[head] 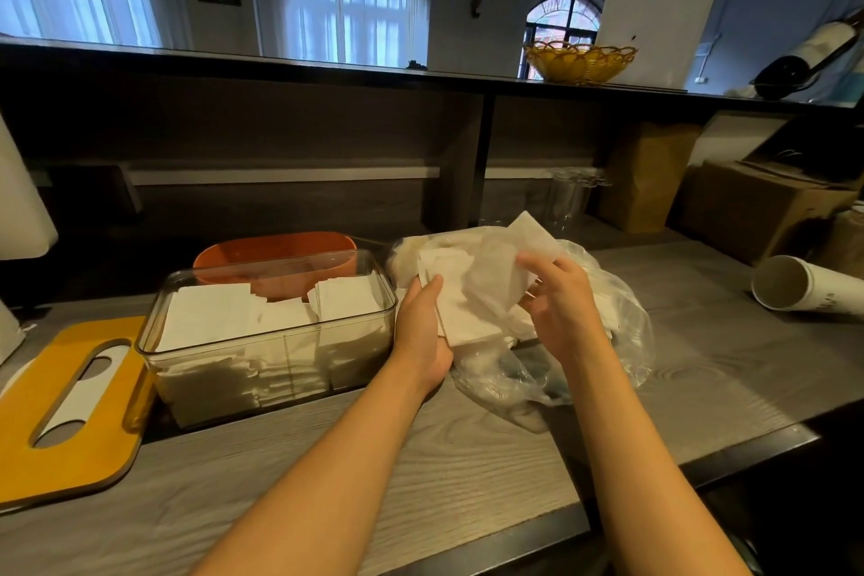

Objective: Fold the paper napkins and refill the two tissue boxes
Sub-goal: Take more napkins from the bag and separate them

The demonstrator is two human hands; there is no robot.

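A clear tissue box (276, 360) stands on the grey counter, filled with folded white napkins (210, 313). Behind it stands an orange tissue box (276, 255); its inside is hidden. My left hand (423, 332) grips a stack of white napkins (463, 313) just right of the clear box. My right hand (561, 299) pinches a thin white napkin sheet (495, 276) above that stack. A crumpled clear plastic bag (584, 341) holding more napkins lies under and around both hands.
A yellow lid with a slot (70, 416) lies flat at the left. A stack of white paper cups (804, 285) lies on its side at the right. Cardboard boxes (757, 206) and a brown paper bag (650, 173) stand at the back right. A yellow basket (579, 61) sits on the upper ledge.
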